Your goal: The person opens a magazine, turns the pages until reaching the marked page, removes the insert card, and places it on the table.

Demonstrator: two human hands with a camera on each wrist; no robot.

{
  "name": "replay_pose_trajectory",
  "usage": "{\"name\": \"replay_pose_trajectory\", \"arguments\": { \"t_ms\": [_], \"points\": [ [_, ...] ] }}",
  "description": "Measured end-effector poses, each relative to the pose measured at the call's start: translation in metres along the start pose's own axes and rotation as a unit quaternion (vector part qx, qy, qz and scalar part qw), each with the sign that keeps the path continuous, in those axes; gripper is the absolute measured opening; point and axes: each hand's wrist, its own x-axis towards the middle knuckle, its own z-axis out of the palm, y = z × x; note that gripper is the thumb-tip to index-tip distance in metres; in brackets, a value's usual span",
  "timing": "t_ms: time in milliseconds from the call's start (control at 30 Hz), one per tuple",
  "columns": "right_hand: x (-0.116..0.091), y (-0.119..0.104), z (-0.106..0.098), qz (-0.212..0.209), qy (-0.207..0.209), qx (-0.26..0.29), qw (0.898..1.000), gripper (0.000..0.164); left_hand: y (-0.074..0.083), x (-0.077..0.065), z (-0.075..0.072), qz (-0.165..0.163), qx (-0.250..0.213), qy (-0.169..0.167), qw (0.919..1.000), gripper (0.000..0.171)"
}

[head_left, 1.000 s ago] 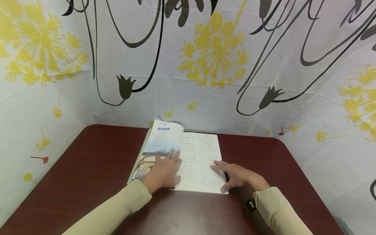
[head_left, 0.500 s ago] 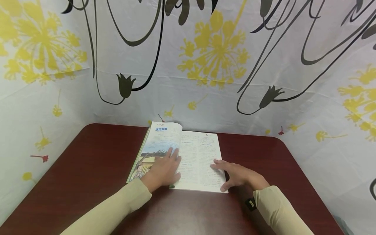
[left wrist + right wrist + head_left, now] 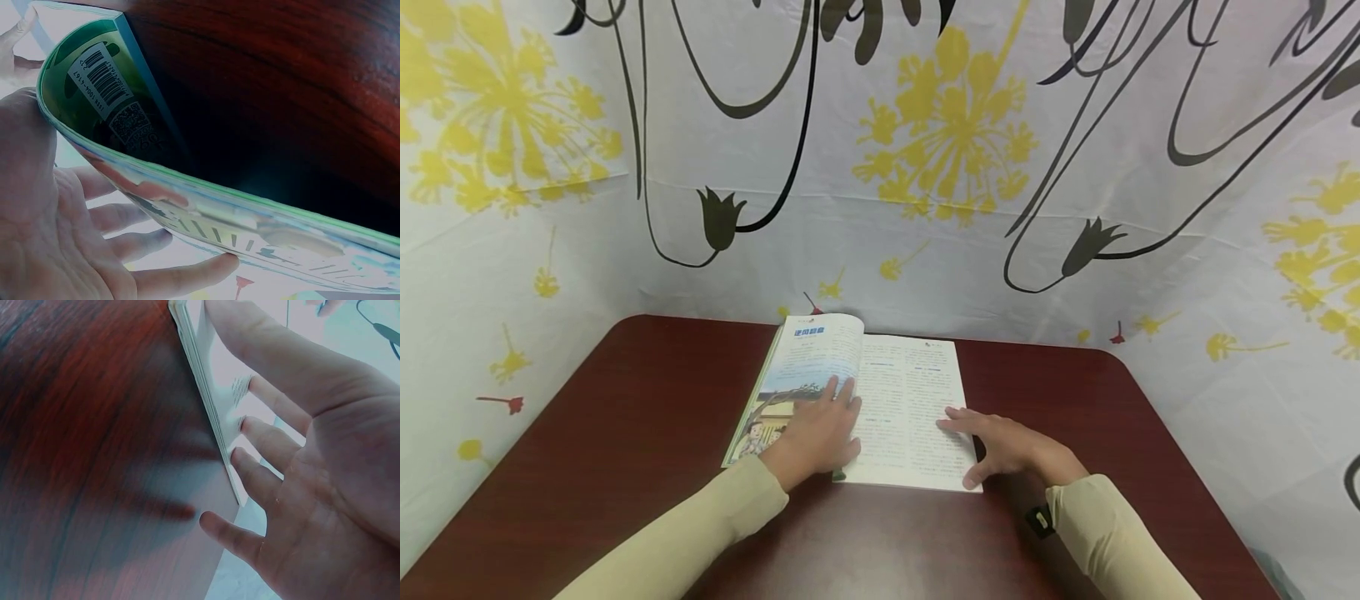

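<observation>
An open magazine (image 3: 917, 383) lies on the table, its left page (image 3: 820, 350) showing a blue title and a picture, its right page full of text. That left side bows up near the spine. My left hand (image 3: 820, 433) lies across the left page by the spine, fingers spread. In the left wrist view the cover's underside, with a barcode (image 3: 103, 78), is lifted off the tabletop. My right hand (image 3: 1007, 446) rests at the lower right edge of the right page. Seen from the right wrist, the fingers (image 3: 269, 440) touch the page, and the little finger hangs past the edge.
The dark red-brown table (image 3: 647, 417) has rounded far corners. A white cloth wall (image 3: 820, 167) with yellow and dark flower prints stands behind it and at both sides. A small black device (image 3: 1041, 522) sits at the right cuff.
The magazine's left page has sunk a little lower and shifted slightly left under my left hand. My right hand stays in place.
</observation>
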Motion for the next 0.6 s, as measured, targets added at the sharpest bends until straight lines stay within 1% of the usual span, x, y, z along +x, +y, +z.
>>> {"name": "replay_pose_trajectory", "arguments": {
  "t_ms": [100, 200, 400, 600],
  "points": [
    [-0.0002, 0.0003, 0.0001, -0.001, 0.0, 0.001, 1.0, 0.093, -0.0002, 0.0002, 0.0006, 0.0, 0.002, 0.003, 1.0, 0.06],
    [-0.0004, 0.0002, -0.0002, -0.002, -0.001, 0.002, 1.0, 0.092, -0.0004, 0.0003, 0.0014, 0.006, 0.013, 0.012, 0.9998, 0.06],
    [-0.0008, -0.0005, -0.0005, -0.008, 0.001, 0.002, 1.0, 0.091, -0.0004, 0.0012, 0.0034, 0.034, 0.043, 0.034, 0.9979, 0.058],
    [0.0001, 0.0004, -0.0002, -0.013, 0.006, -0.001, 1.0, 0.088, -0.0009, 0.0042, 0.0076, 0.063, 0.044, 0.047, 0.9959, 0.057]
  ]
}}
